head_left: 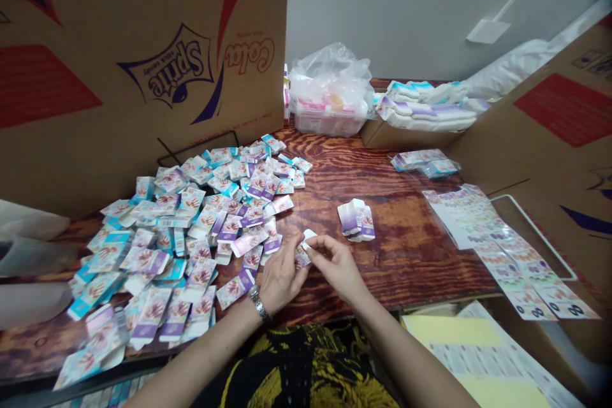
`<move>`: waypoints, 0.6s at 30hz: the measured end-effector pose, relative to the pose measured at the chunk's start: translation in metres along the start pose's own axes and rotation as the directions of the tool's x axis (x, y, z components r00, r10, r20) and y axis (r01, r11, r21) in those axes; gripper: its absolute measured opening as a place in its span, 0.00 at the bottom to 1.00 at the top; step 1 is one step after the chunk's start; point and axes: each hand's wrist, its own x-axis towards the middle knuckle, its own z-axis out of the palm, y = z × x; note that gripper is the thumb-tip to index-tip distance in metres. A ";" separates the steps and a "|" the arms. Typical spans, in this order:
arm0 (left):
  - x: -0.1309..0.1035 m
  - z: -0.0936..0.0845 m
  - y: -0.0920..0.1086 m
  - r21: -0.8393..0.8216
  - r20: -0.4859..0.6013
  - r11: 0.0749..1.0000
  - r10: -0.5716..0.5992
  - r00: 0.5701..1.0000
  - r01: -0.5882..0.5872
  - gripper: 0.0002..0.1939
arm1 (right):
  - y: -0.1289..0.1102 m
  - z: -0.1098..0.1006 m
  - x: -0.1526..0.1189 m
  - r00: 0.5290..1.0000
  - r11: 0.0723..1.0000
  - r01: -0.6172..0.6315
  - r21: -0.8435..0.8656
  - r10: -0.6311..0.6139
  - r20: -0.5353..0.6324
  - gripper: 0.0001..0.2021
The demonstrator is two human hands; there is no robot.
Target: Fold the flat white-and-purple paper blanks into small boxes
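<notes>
My left hand (pixel 282 274), with a metal watch on its wrist, is wrapped round a small printed carton (pixel 302 259) near the table's front edge. From the right, my right hand (pixel 337 264) pinches the carton's white end flap (pixel 308 236) between thumb and fingers. A large heap of similar small cartons (pixel 191 204), purple and blue, spreads over the table to the left of my hands. Beyond my right hand lies a small group of purple-and-white cartons (pixel 356 220), side by side.
Large cardboard boxes stand at the left (pixel 143 115) and right (pixel 535 140). Behind are a bagged pink container (pixel 329 115) and an open box (pixel 406 134) of packets. Printed sticker sheets (pixel 507 255) lie right, with yellow and white sheets (pixel 459 331) at the front right.
</notes>
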 end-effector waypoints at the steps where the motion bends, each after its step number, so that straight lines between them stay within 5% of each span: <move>1: 0.000 0.001 0.000 0.017 -0.010 1.000 0.005 1.000 -0.005 0.34 | -0.002 0.000 -0.001 0.999 0.994 0.042 -0.099 -0.044 -0.020 0.09; 5: -0.001 0.006 -0.003 0.081 -0.033 0.996 0.036 0.999 -0.033 0.37 | -0.007 0.008 -0.012 0.962 0.876 0.240 -0.418 -0.272 -0.018 0.11; 8: -0.001 0.004 -0.002 0.095 -0.051 0.995 0.026 0.998 -0.021 0.36 | -0.006 0.015 -0.021 0.922 0.804 0.354 -0.478 -0.385 0.035 0.16; 14: 0.009 -0.030 -0.005 0.364 -0.061 0.931 0.059 0.996 -0.033 0.30 | 0.023 -0.004 -0.005 0.985 0.927 0.170 -0.334 -0.159 0.060 0.17; 16: 0.013 -0.045 -0.011 0.517 -0.146 0.854 0.028 0.989 0.053 0.25 | 0.035 -0.015 0.005 0.986 0.839 0.159 -0.520 -0.158 0.046 0.17; 18: 0.015 -0.057 -0.017 0.602 -0.240 0.786 0.012 0.971 0.140 0.23 | 0.046 -0.020 0.011 0.986 0.657 0.152 -0.738 -0.148 0.071 0.19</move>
